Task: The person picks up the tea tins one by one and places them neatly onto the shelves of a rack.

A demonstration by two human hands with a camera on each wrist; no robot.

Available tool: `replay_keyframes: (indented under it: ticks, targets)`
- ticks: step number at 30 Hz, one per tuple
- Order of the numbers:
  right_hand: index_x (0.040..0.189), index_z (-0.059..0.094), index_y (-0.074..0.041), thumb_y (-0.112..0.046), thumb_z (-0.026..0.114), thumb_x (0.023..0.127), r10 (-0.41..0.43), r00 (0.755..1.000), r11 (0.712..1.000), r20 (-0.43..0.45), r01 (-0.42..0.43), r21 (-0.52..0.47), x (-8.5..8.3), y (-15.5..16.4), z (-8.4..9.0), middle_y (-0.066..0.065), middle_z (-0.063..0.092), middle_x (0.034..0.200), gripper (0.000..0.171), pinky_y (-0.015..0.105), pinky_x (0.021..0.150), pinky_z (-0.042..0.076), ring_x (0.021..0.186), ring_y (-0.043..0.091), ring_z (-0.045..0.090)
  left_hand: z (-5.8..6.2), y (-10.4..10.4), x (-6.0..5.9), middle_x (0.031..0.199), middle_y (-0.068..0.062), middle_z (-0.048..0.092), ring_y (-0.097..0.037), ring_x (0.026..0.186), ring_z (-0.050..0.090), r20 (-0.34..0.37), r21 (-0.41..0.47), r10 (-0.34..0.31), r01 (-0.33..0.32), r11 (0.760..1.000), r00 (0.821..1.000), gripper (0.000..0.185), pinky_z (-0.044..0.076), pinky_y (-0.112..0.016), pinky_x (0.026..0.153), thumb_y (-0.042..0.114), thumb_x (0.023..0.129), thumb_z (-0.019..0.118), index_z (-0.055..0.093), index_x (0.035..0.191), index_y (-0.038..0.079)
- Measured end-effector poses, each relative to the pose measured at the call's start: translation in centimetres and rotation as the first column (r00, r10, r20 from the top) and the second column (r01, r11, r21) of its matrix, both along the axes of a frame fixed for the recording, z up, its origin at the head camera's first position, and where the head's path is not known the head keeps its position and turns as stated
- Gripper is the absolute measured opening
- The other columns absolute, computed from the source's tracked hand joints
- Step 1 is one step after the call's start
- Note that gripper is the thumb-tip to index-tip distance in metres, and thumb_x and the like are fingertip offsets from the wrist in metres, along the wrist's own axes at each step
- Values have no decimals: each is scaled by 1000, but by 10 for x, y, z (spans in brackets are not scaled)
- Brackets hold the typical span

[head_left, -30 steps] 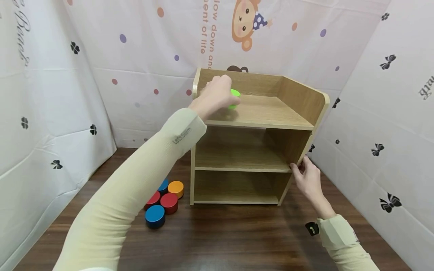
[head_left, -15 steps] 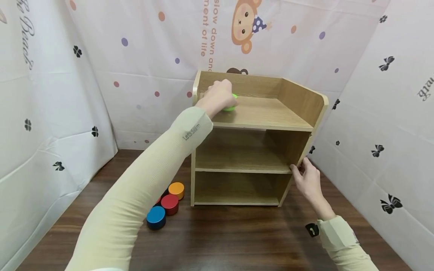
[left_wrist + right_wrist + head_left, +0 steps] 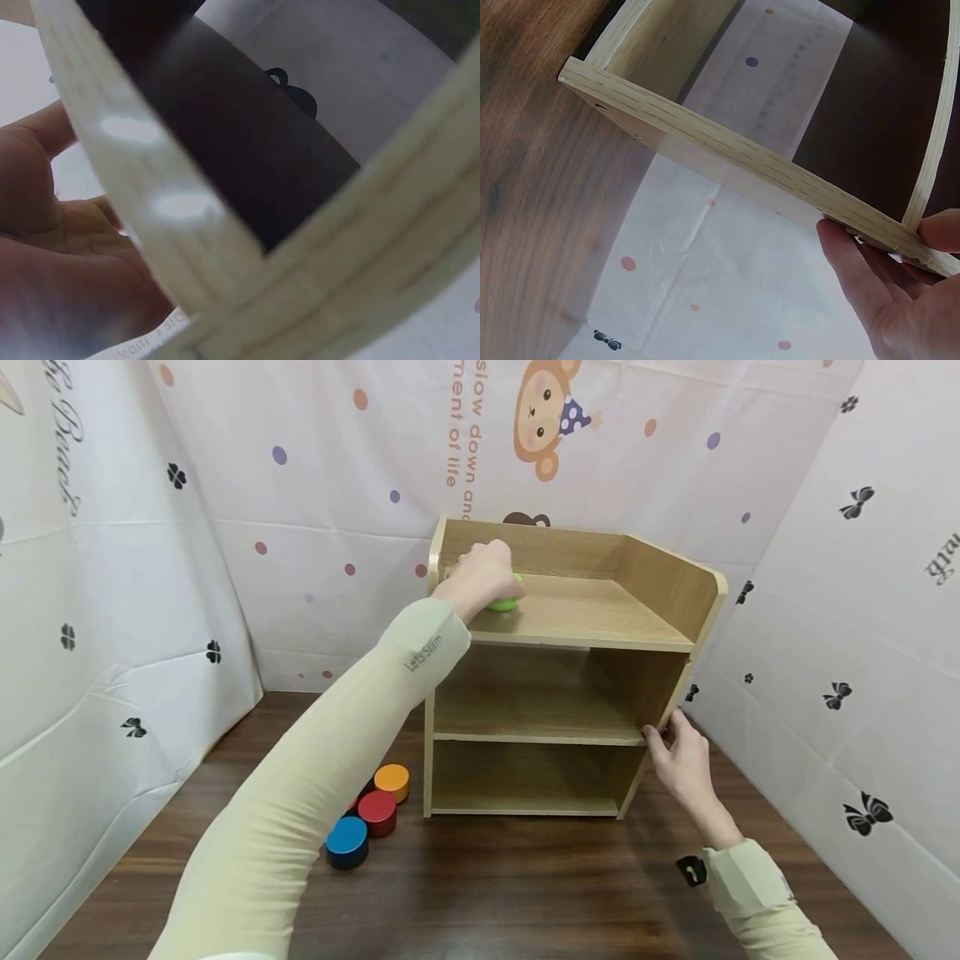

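A wooden three-level shelf unit (image 3: 637, 635) stands on the dark table. My left hand (image 3: 480, 578) reaches over its top-left corner and grips a small green disc (image 3: 506, 603) resting on the top board; most of the disc is hidden under the hand. In the left wrist view only the palm (image 3: 52, 255) and a pale wooden edge (image 3: 225, 247) show. My right hand (image 3: 677, 760) holds the shelf's front right edge at the middle board, thumb (image 3: 851, 259) and fingers pinching that board (image 3: 742, 161).
Several coloured discs lie on the table left of the shelf: blue (image 3: 347, 842), red (image 3: 376, 812), orange (image 3: 392, 782). Printed white cloth walls (image 3: 120, 610) close in on left, back and right. Dark wood tabletop (image 3: 487, 893) spreads in front.
My left hand lowered the green disc onto the shelf's top board near its back-left corner. The right hand stayed on the shelf's edge.
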State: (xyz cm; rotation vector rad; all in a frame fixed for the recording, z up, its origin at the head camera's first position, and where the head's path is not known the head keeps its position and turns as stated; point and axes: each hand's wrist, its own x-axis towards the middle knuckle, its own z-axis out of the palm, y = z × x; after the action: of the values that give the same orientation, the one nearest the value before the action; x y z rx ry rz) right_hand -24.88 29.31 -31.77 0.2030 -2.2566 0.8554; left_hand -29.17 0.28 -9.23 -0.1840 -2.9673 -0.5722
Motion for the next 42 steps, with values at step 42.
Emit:
replay_keyframes:
  ticks: [42]
  targets:
    - [111, 55, 11, 1, 56, 91, 19, 1000, 1000, -20, -20, -11, -3, -1, -3, 34, 65, 104, 22, -8, 68, 31, 94, 47, 67, -37, -21, 85, 111, -6, 48, -28, 114, 40, -398, -117, -232, 202, 972, 888, 33, 44, -39, 90, 40, 96, 47, 56, 106, 9]
